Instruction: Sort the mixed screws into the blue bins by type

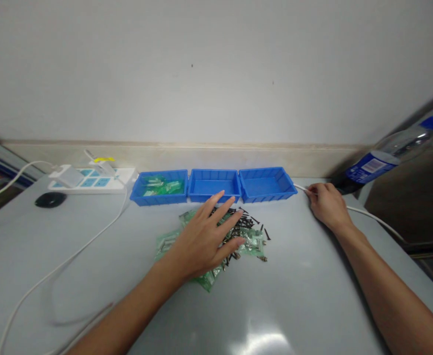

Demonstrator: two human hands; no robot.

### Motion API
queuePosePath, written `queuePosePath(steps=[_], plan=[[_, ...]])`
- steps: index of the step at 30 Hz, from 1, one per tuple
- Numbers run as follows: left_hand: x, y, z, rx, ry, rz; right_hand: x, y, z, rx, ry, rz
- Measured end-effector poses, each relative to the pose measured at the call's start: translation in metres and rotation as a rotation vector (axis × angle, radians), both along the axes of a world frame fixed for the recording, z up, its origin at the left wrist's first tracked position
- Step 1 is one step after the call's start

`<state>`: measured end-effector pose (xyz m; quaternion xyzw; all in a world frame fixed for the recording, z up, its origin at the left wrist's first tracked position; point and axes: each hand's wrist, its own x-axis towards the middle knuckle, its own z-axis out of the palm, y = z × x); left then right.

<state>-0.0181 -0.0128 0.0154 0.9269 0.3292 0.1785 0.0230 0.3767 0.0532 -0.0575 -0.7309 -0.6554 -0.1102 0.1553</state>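
Observation:
My left hand (pixel 203 239) is over a pile in the middle of the table, its fingers spread and nothing in its grip. Beneath it are black screws (pixel 246 219) and small green plastic bags with metal parts inside, such as one bag (pixel 252 241) right of my fingers. Part of the pile is hidden by the hand, and I cannot tell whether it touches it. My right hand (pixel 326 206) rests at the table's right back edge, thumb and fingers pinched around a white cable (pixel 372 215).
Three blue bins line the wall: the left bin (pixel 160 201) holds green bags; the middle bin (pixel 215 186) and right bin (pixel 267 183) show bare bottoms. A bottle (pixel 372 165) leans at right. A power strip (pixel 122 178), black mouse (pixel 50 199) and white cord (pixel 78 260) lie left.

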Motion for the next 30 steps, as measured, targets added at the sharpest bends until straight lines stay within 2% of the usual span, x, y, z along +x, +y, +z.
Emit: queuePosePath(steps=[7,12,16,25,30], plan=[[0.04,0.012,0.009,-0.023,0.026,0.021,-0.012,0.005,0.014,-0.155,-0.064,-0.021],[0.062,0.024,0.004,-0.02,0.075,0.072,-0.028,0.006,0.019,-0.145,-0.119,-0.117],[0.066,0.03,-0.002,-0.012,0.111,0.083,-0.025,0.008,0.019,-0.113,-0.092,-0.082],[0.062,0.036,0.0,0.035,0.086,0.047,0.012,0.024,0.013,0.02,-0.004,0.209],[0.061,0.036,-0.001,0.031,0.073,0.04,0.012,0.026,0.015,0.084,0.027,0.218]])
